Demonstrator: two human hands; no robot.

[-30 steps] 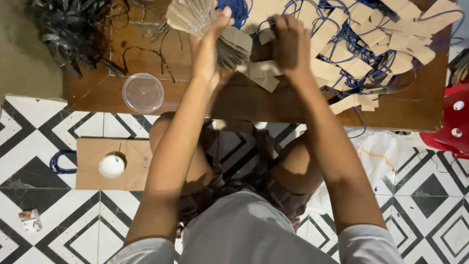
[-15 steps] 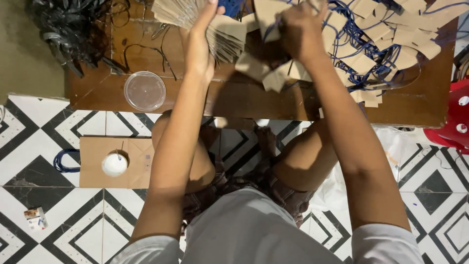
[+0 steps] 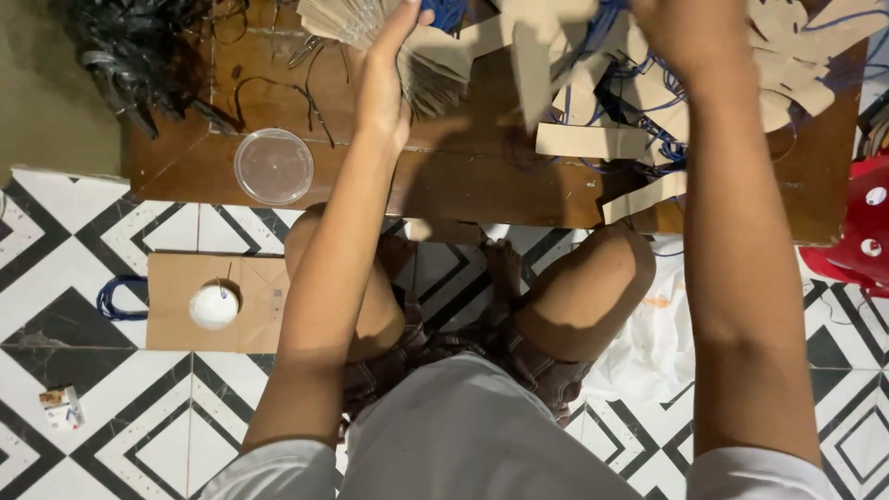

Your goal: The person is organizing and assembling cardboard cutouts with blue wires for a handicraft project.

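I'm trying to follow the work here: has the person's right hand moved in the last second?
Yes. The right hand has gone up and away from the body, farther across the wooden table, lifting cardboard pieces from the pile.

A small white carton (image 3: 62, 408) with coloured print lies on the tiled floor, well below and left of the left hand (image 3: 384, 88); no labels, signs or screens show.

Fanned stack of thin tan cardboard strips (image 3: 421, 60), spread like an open book's pages, lay on the wooden surface just beside the left hand's fingers (image 3: 394, 42), edges touching the palm side. Flat tan cardboard cutouts (image 3: 556, 56), loosely piled and tangled with blue wire (image 3: 648, 102), hung tilted just beneath the right hand's fingers (image 3: 690, 32), partly hidden at the top edge.
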